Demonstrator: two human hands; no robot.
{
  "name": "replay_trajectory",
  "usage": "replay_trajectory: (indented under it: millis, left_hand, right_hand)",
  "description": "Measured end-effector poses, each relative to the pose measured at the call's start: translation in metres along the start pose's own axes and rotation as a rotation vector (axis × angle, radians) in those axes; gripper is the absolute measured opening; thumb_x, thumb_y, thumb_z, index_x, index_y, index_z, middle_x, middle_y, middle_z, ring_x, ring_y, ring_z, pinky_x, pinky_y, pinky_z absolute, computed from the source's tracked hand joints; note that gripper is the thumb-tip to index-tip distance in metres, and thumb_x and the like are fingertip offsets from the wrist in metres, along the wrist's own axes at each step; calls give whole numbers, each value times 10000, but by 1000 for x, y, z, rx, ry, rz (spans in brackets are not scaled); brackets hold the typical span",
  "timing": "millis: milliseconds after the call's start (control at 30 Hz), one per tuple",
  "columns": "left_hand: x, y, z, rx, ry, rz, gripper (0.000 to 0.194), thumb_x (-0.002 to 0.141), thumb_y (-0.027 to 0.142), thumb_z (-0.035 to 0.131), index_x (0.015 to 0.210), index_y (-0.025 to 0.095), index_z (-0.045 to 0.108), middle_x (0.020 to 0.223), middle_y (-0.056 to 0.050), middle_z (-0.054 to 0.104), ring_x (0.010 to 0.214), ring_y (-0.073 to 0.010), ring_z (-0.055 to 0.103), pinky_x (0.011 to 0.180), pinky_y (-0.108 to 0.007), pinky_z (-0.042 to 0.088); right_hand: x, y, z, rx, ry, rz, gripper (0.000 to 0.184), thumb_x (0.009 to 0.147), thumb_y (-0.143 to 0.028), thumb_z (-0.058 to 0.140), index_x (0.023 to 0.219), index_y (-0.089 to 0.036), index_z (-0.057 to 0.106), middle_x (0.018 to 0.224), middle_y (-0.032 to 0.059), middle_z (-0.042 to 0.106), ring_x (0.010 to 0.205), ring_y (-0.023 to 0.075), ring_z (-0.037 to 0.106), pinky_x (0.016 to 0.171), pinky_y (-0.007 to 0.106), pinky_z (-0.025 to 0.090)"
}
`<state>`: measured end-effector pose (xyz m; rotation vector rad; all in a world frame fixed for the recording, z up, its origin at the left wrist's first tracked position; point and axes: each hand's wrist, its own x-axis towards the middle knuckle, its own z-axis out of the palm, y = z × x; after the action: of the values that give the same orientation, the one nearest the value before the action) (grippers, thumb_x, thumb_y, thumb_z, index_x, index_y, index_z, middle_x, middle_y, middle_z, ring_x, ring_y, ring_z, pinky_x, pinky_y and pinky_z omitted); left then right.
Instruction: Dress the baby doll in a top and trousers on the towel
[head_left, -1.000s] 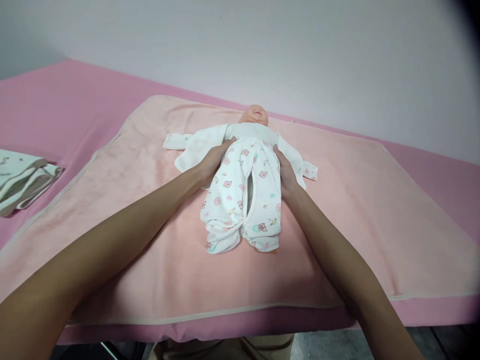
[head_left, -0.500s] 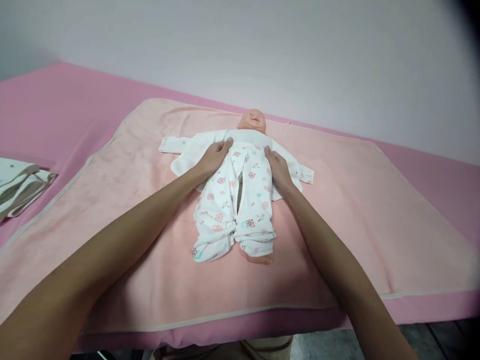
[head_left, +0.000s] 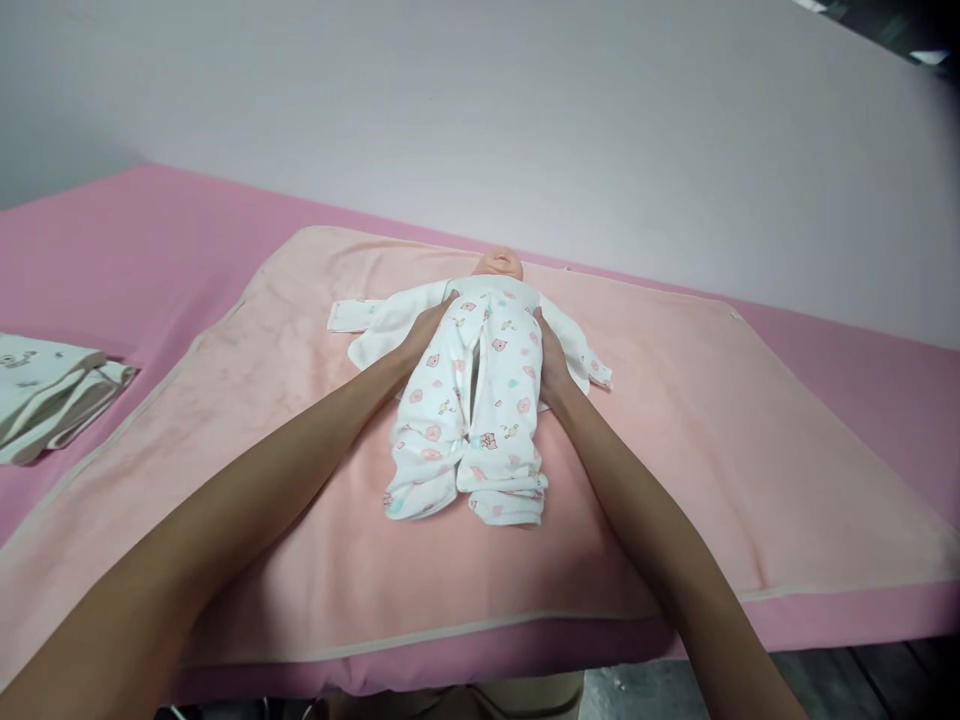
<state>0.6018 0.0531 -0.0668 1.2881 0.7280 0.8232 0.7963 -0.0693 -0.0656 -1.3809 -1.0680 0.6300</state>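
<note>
A baby doll (head_left: 500,263) lies on its back on a peach blanket (head_left: 705,420), head toward the wall. It wears a white top (head_left: 379,322) with sleeves spread out and white printed pants (head_left: 480,400) that reach up to its chest. My left hand (head_left: 426,330) grips the pants' waist on the doll's left side in view. My right hand (head_left: 550,360) grips the waist on the other side. Both hands' fingers curl into the cloth and are partly hidden by it. The pant legs lie bunched at the feet.
The blanket covers a pink mattress (head_left: 112,250) that runs along a pale wall. Folded white printed clothes (head_left: 45,395) lie at the left edge. The mattress's front edge is close to me, with floor below at the lower right.
Both hands have pulled the pants' waist higher, from the doll's belly to its chest. The bare foot seen half a second ago is now covered. The camera tilted slightly.
</note>
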Motion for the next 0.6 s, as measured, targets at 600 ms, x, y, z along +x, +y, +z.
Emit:
replay_trajectory:
  millis: [600]
  left_hand:
    - [33, 49, -2, 762, -262, 432, 268, 1027, 473, 633, 1004, 225, 534, 891, -7, 566, 788, -168, 477, 746, -300, 355]
  right_hand:
    - [49, -16, -13, -82, -87, 16, 367, 962, -485, 728, 751, -247, 546, 732, -15, 580, 817, 206, 569, 882, 339, 525]
